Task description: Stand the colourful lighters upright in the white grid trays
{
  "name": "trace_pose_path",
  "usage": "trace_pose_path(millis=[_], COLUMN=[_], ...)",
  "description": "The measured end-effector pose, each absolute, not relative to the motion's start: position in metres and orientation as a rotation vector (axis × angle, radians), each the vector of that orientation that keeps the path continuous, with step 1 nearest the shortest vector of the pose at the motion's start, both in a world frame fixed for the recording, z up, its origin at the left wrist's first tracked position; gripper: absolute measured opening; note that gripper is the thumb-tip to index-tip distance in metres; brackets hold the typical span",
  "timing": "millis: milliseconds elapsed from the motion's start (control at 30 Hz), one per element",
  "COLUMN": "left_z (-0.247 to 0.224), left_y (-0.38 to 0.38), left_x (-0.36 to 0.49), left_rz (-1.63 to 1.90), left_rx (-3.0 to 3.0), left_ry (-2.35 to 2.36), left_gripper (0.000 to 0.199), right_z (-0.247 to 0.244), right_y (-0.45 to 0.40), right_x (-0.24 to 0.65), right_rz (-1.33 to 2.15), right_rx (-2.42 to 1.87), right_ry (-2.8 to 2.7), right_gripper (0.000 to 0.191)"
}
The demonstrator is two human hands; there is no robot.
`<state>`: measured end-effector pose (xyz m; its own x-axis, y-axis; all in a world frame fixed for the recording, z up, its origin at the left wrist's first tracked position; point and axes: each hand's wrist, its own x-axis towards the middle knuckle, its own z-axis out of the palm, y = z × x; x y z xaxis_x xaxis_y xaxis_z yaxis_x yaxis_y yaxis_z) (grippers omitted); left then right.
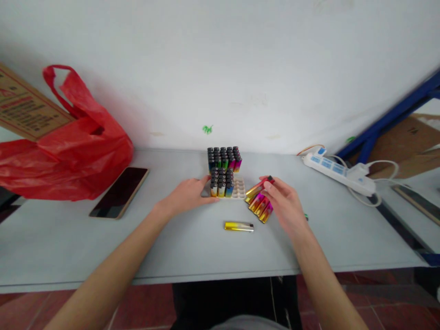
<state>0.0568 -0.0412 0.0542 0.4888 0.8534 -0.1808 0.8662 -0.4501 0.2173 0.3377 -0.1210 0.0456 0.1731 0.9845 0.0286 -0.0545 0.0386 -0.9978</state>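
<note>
My left hand (190, 194) grips the left end of a white lighter tray (239, 189), thumb at the front corner and fingers along the side. Black-topped lighters (222, 183) stand upright in the tray's left part; empty round holes show at its right. Just to the right, my right hand (282, 197) pinches a red and gold lighter (254, 189), tilted, its black top near the fingertips. Below it several pink and gold lighters (260, 208) lie side by side on the table, partly hidden by that hand. A single yellow and silver lighter (238, 226) lies nearer the front edge.
Behind the tray stands another block of upright lighters (224, 158). At left are a phone (119, 192) and a red plastic bag (85, 156) with a cardboard box (30, 103). A white power strip (338, 174) with cables lies at right, near a blue metal frame (388, 117).
</note>
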Motion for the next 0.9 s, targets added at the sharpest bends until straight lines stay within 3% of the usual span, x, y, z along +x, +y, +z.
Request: trace_pose_path(millis=[300, 567, 800, 900], left_z=[0.053, 0.054, 0.055, 0.054], left_y=[-0.038, -0.034, -0.033, -0.032], left_x=[0.054, 0.044, 0.045, 0.044], left_rz=[-0.035, 0.104, 0.074, 0.068], left_rx=[2.465, 2.339, 2.293, 2.282], left_ry=[1.398, 1.259, 1.296, 1.292], left_gripper=[0.074, 0.061, 0.059, 0.06], right_z=[0.073, 0.038, 0.04, 0.042], right_y=[-0.061, -0.065, -0.074, -0.074], right_x=[0.323, 0.314, 0.312, 0.31], right_rz=[1.408, 0.734, 0.629, 0.597], right_rx=[-0.987, -1.415, -1.521, -1.518], right_ry=[-1.204, -1.624, -1.624, -1.592], right_gripper=[0.043, 0.066, 0.046, 0.045])
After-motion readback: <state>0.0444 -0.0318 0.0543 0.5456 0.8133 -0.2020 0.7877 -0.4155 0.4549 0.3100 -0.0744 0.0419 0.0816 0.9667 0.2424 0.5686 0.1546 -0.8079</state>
